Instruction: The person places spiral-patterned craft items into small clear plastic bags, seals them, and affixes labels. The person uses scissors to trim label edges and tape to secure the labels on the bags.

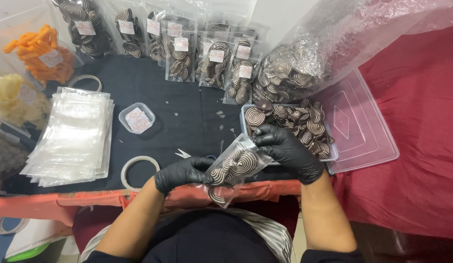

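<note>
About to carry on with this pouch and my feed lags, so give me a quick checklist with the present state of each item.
1. Left hand grips the clear plastic pouch of brown-and-cream spiral biscuits: ok.
2. Right hand at the pouch mouth: ok.
3. Pouch mouth sealed: cannot tell.
4. Clear plastic tray of loose spiral biscuits close by right hand: ok.
5. Stack of empty clear pouches lies flat on the black tablecloth: ok.

Black-gloved hands (236,160); brown-and-cream spiral chips (294,122).
</note>
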